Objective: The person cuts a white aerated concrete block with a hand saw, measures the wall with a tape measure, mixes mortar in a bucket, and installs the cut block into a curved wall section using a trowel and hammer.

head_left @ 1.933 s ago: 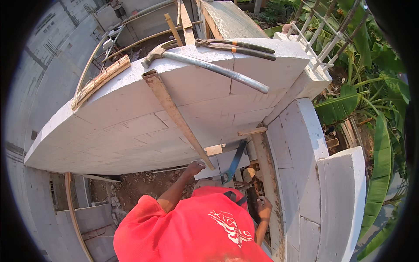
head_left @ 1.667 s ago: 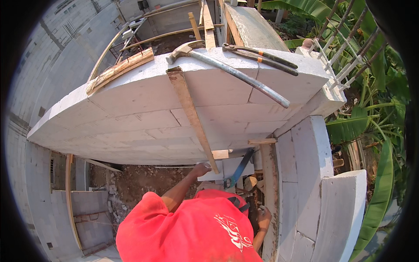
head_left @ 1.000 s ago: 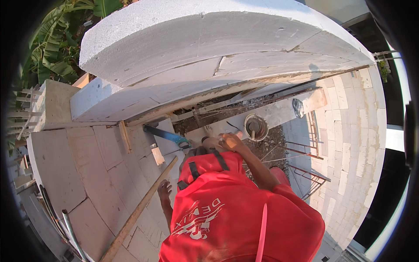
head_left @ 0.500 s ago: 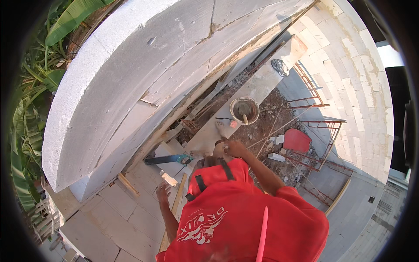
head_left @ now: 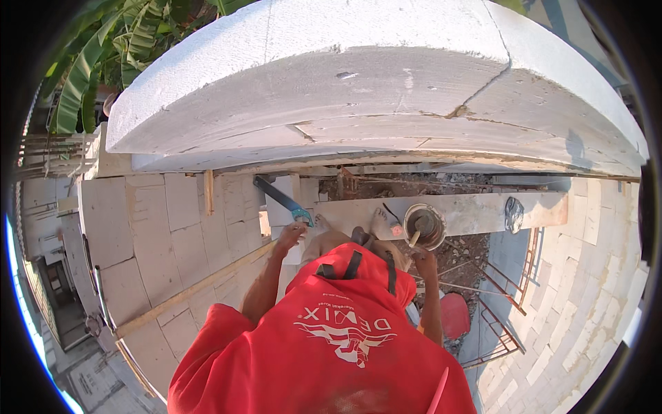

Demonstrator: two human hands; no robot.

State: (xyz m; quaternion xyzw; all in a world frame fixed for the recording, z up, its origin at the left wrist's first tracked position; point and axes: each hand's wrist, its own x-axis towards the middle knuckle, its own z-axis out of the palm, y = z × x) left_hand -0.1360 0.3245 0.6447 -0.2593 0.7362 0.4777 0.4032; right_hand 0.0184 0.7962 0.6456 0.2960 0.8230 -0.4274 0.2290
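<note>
My left hand [head_left: 292, 235] hangs with loosely bent fingers beside the teal handle of a handsaw [head_left: 279, 199]; nothing shows in it. The saw lies on a pale block [head_left: 283, 188]. On the other side, my right hand [head_left: 425, 261] is low in front of a bucket [head_left: 425, 225] of grey mortar, fingers loosely apart. A tool with a light handle [head_left: 414, 239] rests in the bucket, its handle end close to my right fingertips but seemingly apart from them. A small reddish object [head_left: 396, 229] lies between my bare foot [head_left: 380, 222] and the bucket.
A long plank [head_left: 476, 208] runs under my feet, with a dark crumpled bag [head_left: 514, 214] farther right. A thick white block wall [head_left: 386, 83] stands ahead. Rubble [head_left: 460, 257], a red basin [head_left: 454, 315] and rusty scaffold frames [head_left: 498, 324] lie below right.
My view has turned so the wall now spans the front. My right hand has left my waist and dropped beside the bucket. My left hand has come close to the saw handle.
</note>
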